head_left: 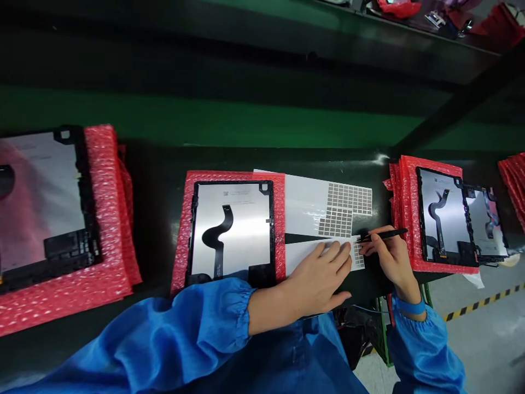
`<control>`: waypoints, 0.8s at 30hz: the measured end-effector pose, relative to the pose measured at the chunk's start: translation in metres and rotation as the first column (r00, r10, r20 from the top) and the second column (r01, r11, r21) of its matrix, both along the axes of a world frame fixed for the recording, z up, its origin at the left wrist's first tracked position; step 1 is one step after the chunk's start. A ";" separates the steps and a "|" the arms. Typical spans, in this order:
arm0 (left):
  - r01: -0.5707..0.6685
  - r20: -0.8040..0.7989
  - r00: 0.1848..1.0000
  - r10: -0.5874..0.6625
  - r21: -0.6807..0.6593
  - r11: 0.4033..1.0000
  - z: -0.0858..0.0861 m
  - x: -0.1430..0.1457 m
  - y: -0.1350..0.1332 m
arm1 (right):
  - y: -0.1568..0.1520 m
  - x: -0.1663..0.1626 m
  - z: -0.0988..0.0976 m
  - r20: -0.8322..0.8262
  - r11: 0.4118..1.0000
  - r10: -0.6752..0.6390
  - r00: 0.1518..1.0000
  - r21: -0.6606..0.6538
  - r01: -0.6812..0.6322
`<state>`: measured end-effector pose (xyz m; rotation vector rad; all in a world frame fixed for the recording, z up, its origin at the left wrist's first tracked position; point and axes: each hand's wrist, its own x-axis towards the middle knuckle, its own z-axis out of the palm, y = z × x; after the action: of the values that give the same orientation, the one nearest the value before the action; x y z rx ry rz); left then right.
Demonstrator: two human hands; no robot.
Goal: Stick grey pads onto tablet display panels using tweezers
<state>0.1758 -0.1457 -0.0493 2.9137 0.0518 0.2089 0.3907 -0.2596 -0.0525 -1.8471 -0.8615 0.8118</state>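
My left hand lies flat with its fingers stretched over a white sticker sheet. At the right end of that sheet are small grey squares. My right hand pinches black tweezers, whose tips reach the squares at the sheet's right part. A second, larger sticker sheet lies behind, carrying a grid of small squares. Left of my hands, a display panel with a black frame and a curved black flex cable rests on red bubble wrap; my left sleeve covers its lower edge.
Another panel lies on stacked red bubble wrap at the left. More panels sit on red bubble wrap at the right. A shelf with assorted items runs above the dark bench. Floor tape shows at lower right.
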 end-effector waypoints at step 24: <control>0.019 0.029 0.999 -0.017 -0.083 0.996 0.002 -0.019 0.012 | 0.013 -0.005 0.025 -0.096 0.998 -0.048 0.994 0.033 0.052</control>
<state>0.1572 -0.1339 -0.0477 2.8265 0.0286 0.2386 0.3853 -0.2462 -0.0270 -1.7768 -0.7620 0.8412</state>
